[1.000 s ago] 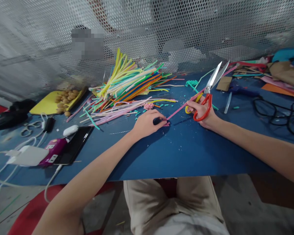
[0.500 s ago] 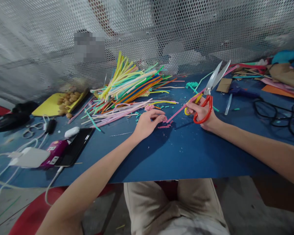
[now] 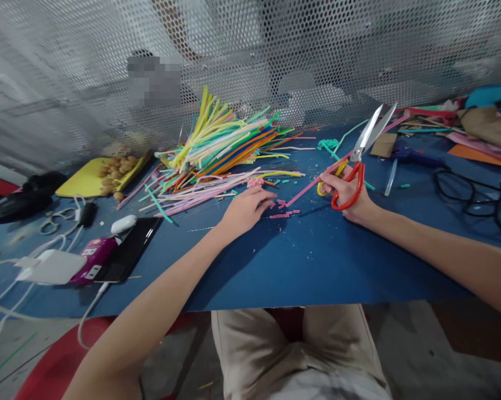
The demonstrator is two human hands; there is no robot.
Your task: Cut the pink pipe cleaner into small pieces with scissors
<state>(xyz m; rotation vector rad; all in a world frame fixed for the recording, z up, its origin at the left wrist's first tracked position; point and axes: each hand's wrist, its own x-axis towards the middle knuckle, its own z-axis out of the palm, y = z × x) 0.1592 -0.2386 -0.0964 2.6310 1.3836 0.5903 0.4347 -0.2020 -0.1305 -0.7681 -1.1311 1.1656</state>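
My right hand [image 3: 346,189] is closed round the handles of a pair of scissors [image 3: 359,161], one loop red and one yellow. Their blades point up and away, slightly parted. A long pink strip that looks like a pipe cleaner [image 3: 303,191] runs through the same hand, its lower end near the table. Small cut pink pieces [image 3: 284,214] lie under that end. My left hand [image 3: 244,210] rests beside them, thumb and forefinger apart, with nothing visible between them. Just beyond its knuckles sits a pink curled cluster [image 3: 256,182].
A big bundle of coloured pipe cleaners [image 3: 221,141] lies behind my left hand. Left are a yellow tray of brown lumps [image 3: 85,178], a phone [image 3: 129,250] and a white charger [image 3: 52,266]. Right are a blue glue gun [image 3: 417,156] and black cable [image 3: 462,191]. Perforated metal [image 3: 317,55] stands behind.
My left hand has drawn back slightly to the left from the pink pieces, and more of them show. My right hand keeps hold of the scissors and pink pipe cleaner, almost still.
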